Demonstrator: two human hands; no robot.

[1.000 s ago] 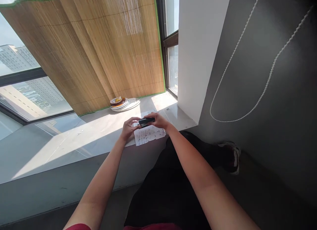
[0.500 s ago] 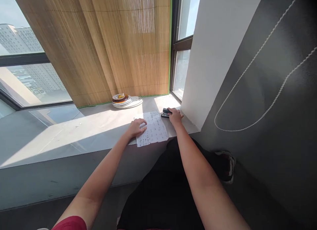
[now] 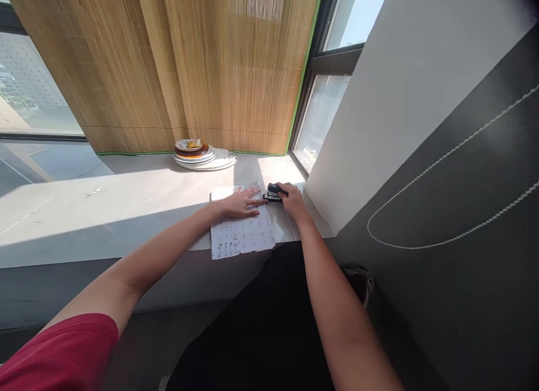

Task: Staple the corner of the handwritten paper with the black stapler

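Note:
A sheet of white paper (image 3: 242, 236) with rows of handwriting lies on the windowsill, its near edge overhanging the front. My left hand (image 3: 241, 204) rests flat across the upper part of the paper, fingers spread and pointing right. Just right of it, my right hand (image 3: 291, 198) grips a black stapler (image 3: 274, 193). The stapler's jaws point left at the paper's upper right edge. Whether the paper sits between the jaws I cannot tell, as my left fingertips are close in front.
Stacked plates (image 3: 196, 152) stand at the back of the windowsill (image 3: 138, 194), beside an oval white board (image 3: 225, 159). A bamboo blind (image 3: 189, 71) hangs behind. On the right are a white wall (image 3: 357, 127) and a looped beaded cord (image 3: 404, 247).
My left hand has slid from the paper's left edge across its upper part, flattening out. My right hand has brought the stapler to the paper's edge. The view has shifted.

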